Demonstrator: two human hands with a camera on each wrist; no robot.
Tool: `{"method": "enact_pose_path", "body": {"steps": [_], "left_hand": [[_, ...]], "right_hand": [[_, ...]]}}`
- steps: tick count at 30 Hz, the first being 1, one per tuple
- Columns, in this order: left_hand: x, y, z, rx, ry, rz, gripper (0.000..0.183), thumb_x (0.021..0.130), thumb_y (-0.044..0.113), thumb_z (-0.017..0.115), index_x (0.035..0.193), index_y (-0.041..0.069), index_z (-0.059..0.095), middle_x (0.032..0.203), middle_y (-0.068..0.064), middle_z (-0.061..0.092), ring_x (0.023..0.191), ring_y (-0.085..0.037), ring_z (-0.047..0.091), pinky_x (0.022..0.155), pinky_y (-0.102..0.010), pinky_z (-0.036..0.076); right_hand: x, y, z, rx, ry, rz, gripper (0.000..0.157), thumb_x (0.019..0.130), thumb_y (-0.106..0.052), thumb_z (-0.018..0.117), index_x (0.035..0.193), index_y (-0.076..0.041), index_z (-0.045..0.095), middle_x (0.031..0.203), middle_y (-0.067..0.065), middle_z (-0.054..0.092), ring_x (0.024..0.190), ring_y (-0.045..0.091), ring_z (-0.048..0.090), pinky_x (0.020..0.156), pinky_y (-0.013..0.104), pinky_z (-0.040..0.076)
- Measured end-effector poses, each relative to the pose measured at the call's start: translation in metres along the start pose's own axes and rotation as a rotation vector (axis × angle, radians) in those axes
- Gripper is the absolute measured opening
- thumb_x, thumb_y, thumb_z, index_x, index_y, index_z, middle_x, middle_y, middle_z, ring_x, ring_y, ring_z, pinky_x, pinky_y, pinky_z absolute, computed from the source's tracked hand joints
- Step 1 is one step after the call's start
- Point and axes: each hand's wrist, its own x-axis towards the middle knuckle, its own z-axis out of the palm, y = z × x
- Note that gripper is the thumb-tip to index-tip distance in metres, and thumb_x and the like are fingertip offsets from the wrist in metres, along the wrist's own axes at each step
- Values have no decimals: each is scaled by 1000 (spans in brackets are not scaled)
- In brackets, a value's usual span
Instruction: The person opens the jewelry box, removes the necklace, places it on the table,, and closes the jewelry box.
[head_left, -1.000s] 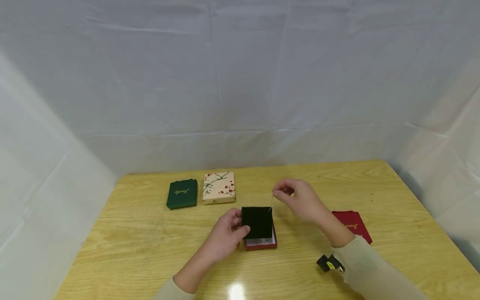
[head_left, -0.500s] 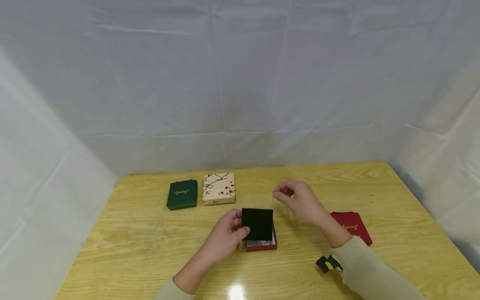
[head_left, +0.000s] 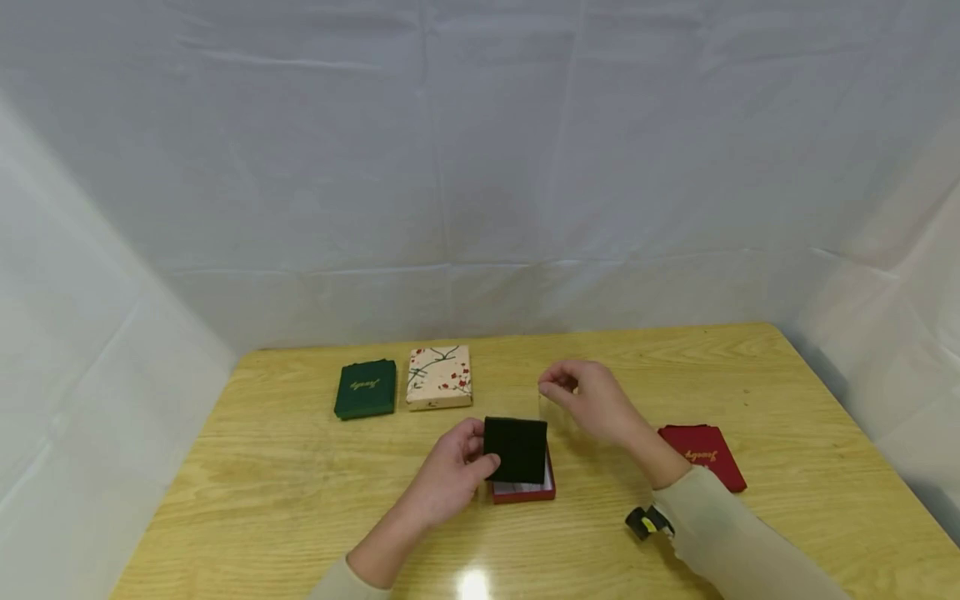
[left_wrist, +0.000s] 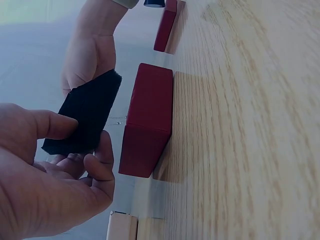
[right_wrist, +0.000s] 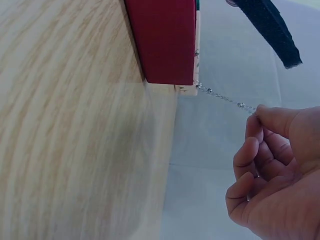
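Note:
My left hand (head_left: 447, 473) pinches a square black jewelry-box pad (head_left: 516, 452) between thumb and fingers. The pad is held over an open red box (head_left: 523, 497) on the table, covering most of its white inside in the head view. In the left wrist view a gap shows between the pad (left_wrist: 90, 112) and the box (left_wrist: 150, 97). Right of the pad, my right hand (head_left: 596, 404) pinches the end of a thin silver chain (right_wrist: 220, 96) with small beads, thumb against forefinger. From there the chain drops beyond the box wall, its lower part hidden in the right wrist view.
A green box (head_left: 365, 389) and a cream box with red flowers (head_left: 439, 377) lie at the back left. The red lid (head_left: 703, 456) with gold lettering lies at the right, near the right forearm. A white cloth wall (head_left: 480, 167) stands behind the table.
My right hand has shifted slightly left with the chain, closer to the pad. The chain's end no longer shows over the pad's corner. My left hand and the pad have hardly moved.

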Motion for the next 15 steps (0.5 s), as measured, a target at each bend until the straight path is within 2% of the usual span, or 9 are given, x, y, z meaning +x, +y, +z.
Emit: {"method": "enact_pose_path", "body": {"steps": [5, 15], "left_hand": [[-2, 1, 0, 15, 8, -3, 32, 102, 5, 63, 130, -7, 54, 115, -15, 74, 100, -24, 69, 85, -36, 55], [0, -1, -2, -15, 43, -12, 34, 102, 6, 63, 131, -8, 53, 115, -15, 75, 103, -25, 68, 89, -43, 55]], "right_hand": [[1, -2, -2, -17, -2, -26, 9, 106, -18, 69, 108, -12, 75, 97, -4, 71, 88, 16, 62, 75, 34, 54], [-5, -18, -13, -160, -17, -185, 4, 105, -18, 70, 105, -19, 75, 96, -10, 68, 84, 10, 60, 74, 31, 55]]}}
